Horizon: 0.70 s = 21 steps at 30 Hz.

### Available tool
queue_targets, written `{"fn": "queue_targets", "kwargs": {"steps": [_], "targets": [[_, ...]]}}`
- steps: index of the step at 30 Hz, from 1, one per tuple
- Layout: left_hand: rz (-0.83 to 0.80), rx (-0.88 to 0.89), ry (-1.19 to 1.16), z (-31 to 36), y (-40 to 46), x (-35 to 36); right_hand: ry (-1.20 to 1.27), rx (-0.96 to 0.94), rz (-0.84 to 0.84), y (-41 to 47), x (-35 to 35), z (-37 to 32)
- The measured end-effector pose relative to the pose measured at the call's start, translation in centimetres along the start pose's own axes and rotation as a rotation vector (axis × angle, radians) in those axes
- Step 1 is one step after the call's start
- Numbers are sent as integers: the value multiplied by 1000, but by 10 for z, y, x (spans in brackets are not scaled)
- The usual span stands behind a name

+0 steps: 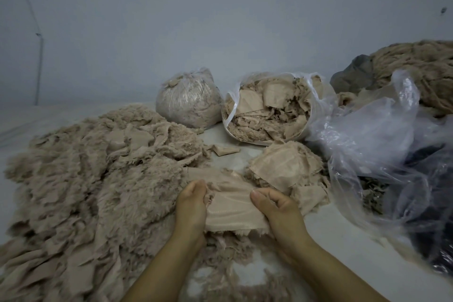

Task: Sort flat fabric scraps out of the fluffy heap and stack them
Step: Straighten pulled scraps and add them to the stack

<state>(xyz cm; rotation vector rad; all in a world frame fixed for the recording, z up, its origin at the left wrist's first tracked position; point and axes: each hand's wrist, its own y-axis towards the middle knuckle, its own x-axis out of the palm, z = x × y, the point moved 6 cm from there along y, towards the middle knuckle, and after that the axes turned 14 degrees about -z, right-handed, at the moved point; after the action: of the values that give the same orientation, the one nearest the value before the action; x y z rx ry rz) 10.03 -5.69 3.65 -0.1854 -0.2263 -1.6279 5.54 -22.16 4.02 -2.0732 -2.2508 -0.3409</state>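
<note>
Both hands clamped on one flat beige scrap (pixel 232 206): left hand (pixel 190 206) curled round its left edge, right hand (pixel 279 208) pinching its right edge, thumb on top. Scrap stretched between them, low and central, just right of the fluffy heap (pixel 85 179). Small stack of flat scraps (pixel 284 169) just beyond the right hand. Farther back, an open bag of scraps (pixel 272 110) and a tied bag of fluff (pixel 188 100). Crumpled clear plastic (pixel 382 144) to the right.
</note>
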Motion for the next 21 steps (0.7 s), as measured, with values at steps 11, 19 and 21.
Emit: {"fn": "queue_targets", "kwargs": {"steps": [11,19,21], "targets": [[59,64,101,5,0,-1,97,-105,51,2,-9,-14],[-26,24,114,12,6,-17,-194,-36,81,46,-62,-43],[-37,107,376,15,6,-14,-309,18,75,66,-75,-57]]}}
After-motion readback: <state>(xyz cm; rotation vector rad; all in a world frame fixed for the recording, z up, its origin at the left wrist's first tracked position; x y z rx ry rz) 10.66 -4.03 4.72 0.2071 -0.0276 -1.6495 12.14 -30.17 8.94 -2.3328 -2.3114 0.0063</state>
